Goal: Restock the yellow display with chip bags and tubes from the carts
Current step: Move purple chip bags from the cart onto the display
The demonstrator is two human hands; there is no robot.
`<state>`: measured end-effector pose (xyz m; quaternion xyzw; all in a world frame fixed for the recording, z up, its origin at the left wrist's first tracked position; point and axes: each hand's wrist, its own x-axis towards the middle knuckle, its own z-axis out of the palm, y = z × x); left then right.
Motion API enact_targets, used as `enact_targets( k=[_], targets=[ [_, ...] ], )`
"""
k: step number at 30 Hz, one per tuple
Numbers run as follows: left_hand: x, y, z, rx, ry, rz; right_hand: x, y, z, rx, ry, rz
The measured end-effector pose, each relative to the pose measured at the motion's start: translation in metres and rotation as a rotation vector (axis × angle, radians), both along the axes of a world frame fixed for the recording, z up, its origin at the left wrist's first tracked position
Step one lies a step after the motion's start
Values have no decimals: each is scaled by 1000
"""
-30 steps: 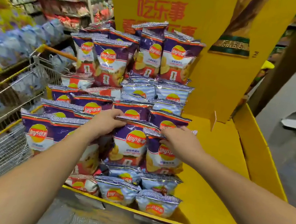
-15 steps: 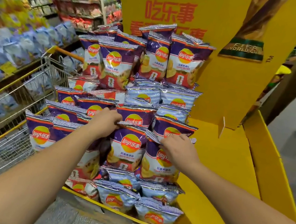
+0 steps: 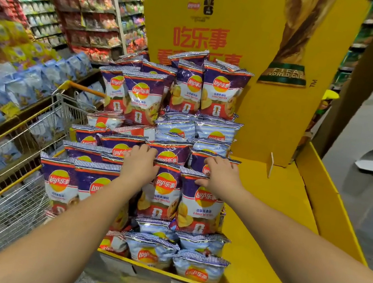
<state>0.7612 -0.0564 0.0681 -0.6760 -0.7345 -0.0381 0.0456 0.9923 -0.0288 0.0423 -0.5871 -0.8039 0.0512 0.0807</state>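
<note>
Both hands sit at the top edges of two upright purple chip bags mid-stack in the yellow display (image 3: 317, 203). The left hand (image 3: 139, 164) rests fingers-forward on the left bag (image 3: 161, 193). The right hand (image 3: 220, 176) pinches the right bag (image 3: 200, 204) by its top seam, so each bag hangs directly below its grip; bare shelf lies rightward.

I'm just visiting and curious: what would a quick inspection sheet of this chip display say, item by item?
Surface: yellow display, its right half bare cardboard floor.
Job's things: purple chip bags stacked in tiers on the left half; pale blue bags in the front row; no tubes seen.
Clutter: nothing seen.
Fingers: left hand and right hand both rest on the tops of middle-row purple bags; whether they grip is unclear.
Cables: nothing seen.
Surroundings: wire cart with blue bags at left, snack shelves behind, grey floor at right.
</note>
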Motion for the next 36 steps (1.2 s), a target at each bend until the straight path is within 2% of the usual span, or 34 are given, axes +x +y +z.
enact_targets(
  k=[5,8,11,14,18,21,25,36],
  targets=[
    [14,-37,11,69,-67,-90,-1,-40,16,35,68,-118],
    [23,-70,15,27,-301,-155,-3,-82,23,95,179,-184],
    [39,-119,12,-18,-618,-199,-4,-139,14,38,454,-275],
    [67,-174,1,-107,-790,-221,-1,-211,-9,-92,790,-383],
    [120,-234,-22,-250,-945,-255,30,-315,-44,-193,902,-571],
    [172,-278,-37,-389,-972,-331,68,-386,-60,-216,965,-738],
    [240,-341,-56,-560,-944,-501,120,-477,-76,-143,1038,-973],
    [442,-527,-93,-967,-713,-1021,239,-720,-95,1,1118,-1557]
  ],
)
